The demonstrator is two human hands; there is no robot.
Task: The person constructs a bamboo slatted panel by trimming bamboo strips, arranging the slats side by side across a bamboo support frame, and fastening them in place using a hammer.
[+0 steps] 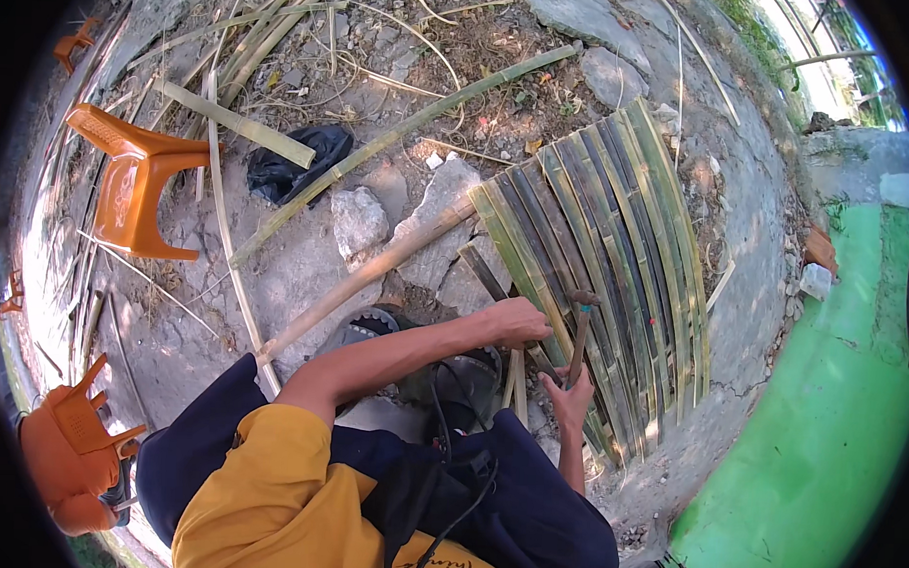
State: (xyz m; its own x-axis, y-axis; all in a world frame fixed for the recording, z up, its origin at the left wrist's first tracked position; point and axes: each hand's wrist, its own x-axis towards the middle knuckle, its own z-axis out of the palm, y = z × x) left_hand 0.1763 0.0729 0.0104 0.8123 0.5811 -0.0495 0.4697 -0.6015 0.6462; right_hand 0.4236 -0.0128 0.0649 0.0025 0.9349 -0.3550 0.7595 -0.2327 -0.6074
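My right hand (pixel 571 396) grips a hammer (pixel 579 338) by its wooden handle, head up, with a turquoise band just below the head. The hammer head is over a panel of split bamboo slats (pixel 616 250), green and dark brown, laid side by side. My left hand (pixel 518 322) is closed at the panel's near left edge, above a dark bamboo strip (pixel 483 270) that runs under it. Whatever its fingers hold is hidden. A thick bamboo pole (pixel 375 269) reaches from beside my left leg to the panel's upper left corner.
Broken concrete lumps (pixel 359 221) and a black plastic bag (pixel 296 166) lie ahead of me. A long split bamboo (pixel 400 132) crosses the ground. On the left are an orange plastic chair (pixel 135 188) and a person in orange (pixel 73 466). Green-painted floor (pixel 796 396) lies on the right.
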